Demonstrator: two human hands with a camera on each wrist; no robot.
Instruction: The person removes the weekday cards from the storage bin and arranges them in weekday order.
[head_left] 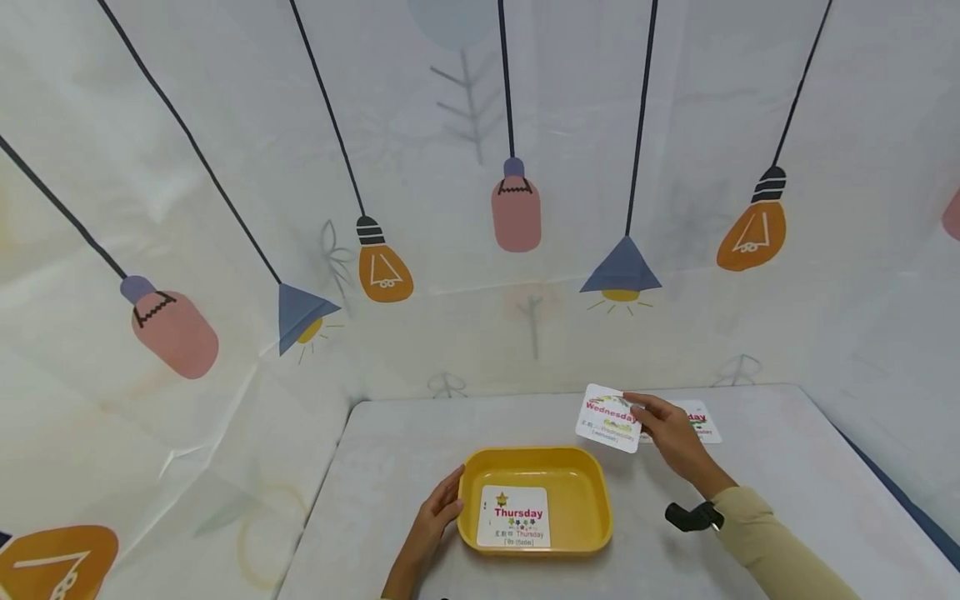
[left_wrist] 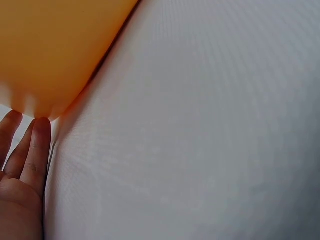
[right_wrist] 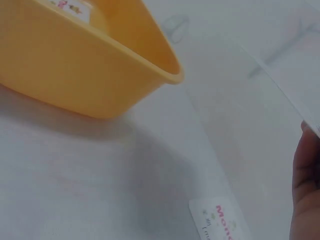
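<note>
A yellow tray (head_left: 579,504) stands on the table, with a white card reading Thursday (head_left: 513,537) lying flat in its left part. My left hand (head_left: 437,512) touches the tray's left side; in the left wrist view its fairly straight fingertips (left_wrist: 42,130) meet the tray wall. Right of the tray's far corner, my right hand (head_left: 678,440) pinches a white card reading Wednesday (head_left: 606,421) between thumb and fingers, held tilted above the table. Behind that hand another card (head_left: 707,423) lies on the table, partly hidden; the right wrist view shows it begins with "Mon".
The white table (head_left: 390,450) ends at the back against a pale sheet (head_left: 465,350) printed with hanging lamps and bulbs. More of this sheet runs along the left side. A dark device (head_left: 693,517) sits on my right wrist.
</note>
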